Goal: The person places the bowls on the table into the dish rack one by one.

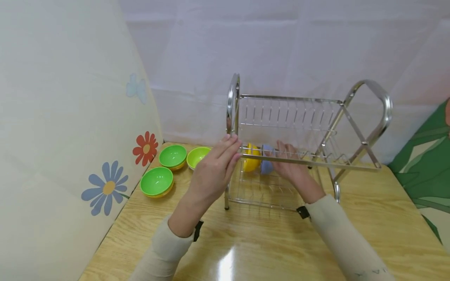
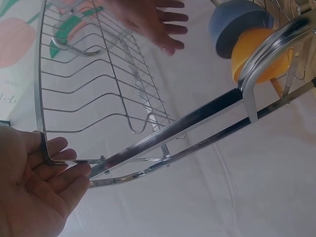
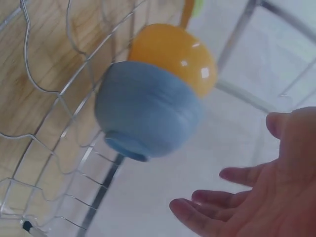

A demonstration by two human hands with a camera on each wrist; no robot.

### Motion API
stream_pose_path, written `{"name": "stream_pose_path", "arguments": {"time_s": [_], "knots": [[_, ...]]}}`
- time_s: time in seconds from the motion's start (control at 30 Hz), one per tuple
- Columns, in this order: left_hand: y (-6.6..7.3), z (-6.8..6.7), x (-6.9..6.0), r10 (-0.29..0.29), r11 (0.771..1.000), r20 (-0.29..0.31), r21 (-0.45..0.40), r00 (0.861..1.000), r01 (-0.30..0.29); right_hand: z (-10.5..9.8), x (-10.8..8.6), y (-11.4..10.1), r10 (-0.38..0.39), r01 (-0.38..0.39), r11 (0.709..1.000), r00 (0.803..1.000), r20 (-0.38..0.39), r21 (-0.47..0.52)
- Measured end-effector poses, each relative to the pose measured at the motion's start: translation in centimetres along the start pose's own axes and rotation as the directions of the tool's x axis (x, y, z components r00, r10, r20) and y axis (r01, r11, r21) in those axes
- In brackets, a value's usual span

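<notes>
While your left hand (image 1: 216, 166), fingers extended, touches the silvery wire dish rack (image 1: 290, 98), likely steadying it, your empty, spread right hand (image 1: 291, 170) hangs near the round blue bowl (image 3: 148, 108), apparently propped sideways by the lower tier (image 1: 261, 205) beside the round yellow bowl (image 3: 170, 52).

Home-like setting, exact room unclear, metal dish rack (image 1: 309, 161), wood-grain table (image 1: 263, 242), creased pale backdrop (image 1: 211, 58), flower-patterned wall (image 1: 70, 117)

Left hand (image 1: 212, 169) and right hand (image 1: 294, 173) left bare; off-white long left sleeve (image 1: 159, 249) and matching right sleeve (image 1: 346, 242) worn; black strap (image 1: 198, 231) seen at left wrist, second black strap (image 1: 303, 212) at right; small dark marks (image 1: 376, 272) seen on right sleeve, unreadable
</notes>
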State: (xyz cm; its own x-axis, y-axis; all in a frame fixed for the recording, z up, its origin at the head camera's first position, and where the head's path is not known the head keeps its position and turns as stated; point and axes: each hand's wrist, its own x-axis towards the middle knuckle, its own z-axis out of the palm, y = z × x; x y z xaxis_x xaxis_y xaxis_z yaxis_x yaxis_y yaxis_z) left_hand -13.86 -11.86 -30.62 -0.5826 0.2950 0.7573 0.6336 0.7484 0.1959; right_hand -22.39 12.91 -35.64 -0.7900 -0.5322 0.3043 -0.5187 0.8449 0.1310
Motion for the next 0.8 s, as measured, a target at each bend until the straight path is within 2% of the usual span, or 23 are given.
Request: {"name": "stream_pose_path", "arguments": {"time_s": [0.03,0.07,0.1,0.13,0.2,0.23,0.33,0.43,0.57,0.7,0.77,0.8], "knots": [[0.0,0.0,0.0,-0.002,1.0,0.002,-0.001,1.0,0.002,-0.4,-0.2,-0.1,0.056,-0.062,0.993,0.997,0.06,0.099],[0.0,0.1,0.0,-0.003,1.0,0.004,-0.002,1.0,0.003,-0.9,-0.5,-0.3,0.118,-0.141,0.972,0.985,0.128,0.191],[0.0,0.1,0.0,-0.005,1.0,0.005,-0.004,1.0,0.005,-1.3,-0.8,-0.3,0.122,-0.162,0.961,0.976,0.18,0.226],[0.0,0.1,0.0,-0.008,1.0,0.006,-0.005,1.0,0.008,-1.7,-1.2,-0.5,0.175,-0.24,0.921,0.959,0.224,0.308],[0.0,0.1,0.0,-0.014,1.0,0.008,-0.006,1.0,0.014,-2.6,-2.1,-1.0,0.234,-0.333,0.851,0.933,0.273,0.407],[0.0,0.1,0.0,-0.017,1.0,0.008,-0.006,1.0,0.017,-3.0,-2.6,-1.2,0.235,-0.333,0.839,0.935,0.264,0.431],[0.0,0.1,-0.1,-0.017,1.0,0.005,-0.008,1.0,0.017,-4.2,-4.4,-1.9,0.208,-0.282,0.83,0.957,0.202,0.482],[0.0,0.2,-0.1,-0.009,1.0,0.005,-0.014,1.0,0.009,-5.9,-6.5,-2.8,0.171,-0.207,0.841,0.978,0.118,0.5],[0.0,0.2,0.0,0.0,1.0,0.007,-0.018,1.0,0.001,-9.1,-9.9,-4.2,0.166,-0.158,0.854,0.986,0.028,0.496],[0.0,0.2,0.0,0.005,1.0,0.004,-0.019,1.0,-0.005,-11.9,-12.8,-5.1,0.162,-0.084,0.862,0.98,-0.115,0.5],[0.0,0.1,0.0,0.004,1.0,0.005,-0.02,1.0,-0.004,-12.8,-13.8,-5.0,0.139,0.013,0.855,0.958,-0.252,0.519],[0.0,0.1,0.0,0.004,1.0,0.006,-0.02,1.0,-0.004,-13.0,-14.1,-4.8,0.127,0.067,0.849,0.937,-0.326,0.523]]}}
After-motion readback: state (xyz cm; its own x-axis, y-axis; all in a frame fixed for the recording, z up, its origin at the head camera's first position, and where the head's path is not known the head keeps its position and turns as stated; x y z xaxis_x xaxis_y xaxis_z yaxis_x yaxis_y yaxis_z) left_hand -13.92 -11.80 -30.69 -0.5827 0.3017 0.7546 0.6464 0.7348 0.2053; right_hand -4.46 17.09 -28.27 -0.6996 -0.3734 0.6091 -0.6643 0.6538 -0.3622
